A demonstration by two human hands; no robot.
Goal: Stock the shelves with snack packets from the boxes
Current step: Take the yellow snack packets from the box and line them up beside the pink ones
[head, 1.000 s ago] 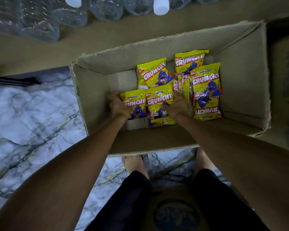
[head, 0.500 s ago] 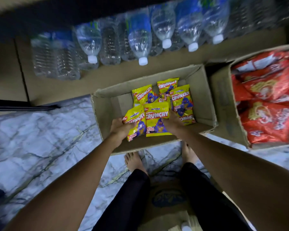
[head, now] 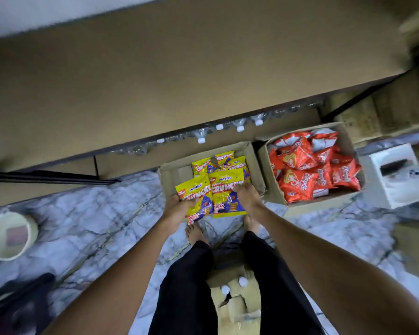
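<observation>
My left hand (head: 177,209) grips a yellow Crunchy snack packet (head: 197,197) by its lower left. My right hand (head: 246,198) grips a second yellow packet (head: 224,197) beside it. Both packets hang above the near edge of an open cardboard box (head: 173,172) that holds several more yellow packets (head: 224,163). A broad brown shelf board (head: 179,76) runs across the upper part of the view, above the boxes.
A second box (head: 348,141) to the right holds several red snack packets (head: 310,170). Water bottles (head: 218,128) lie on the low shelf behind the boxes. A white box (head: 394,189) stands at right, a pale bucket (head: 10,234) at left on the marble floor.
Both hands have lifted the two yellow packets out of the box and toward me. The view has risen, and the upper shelf board has come into sight.
</observation>
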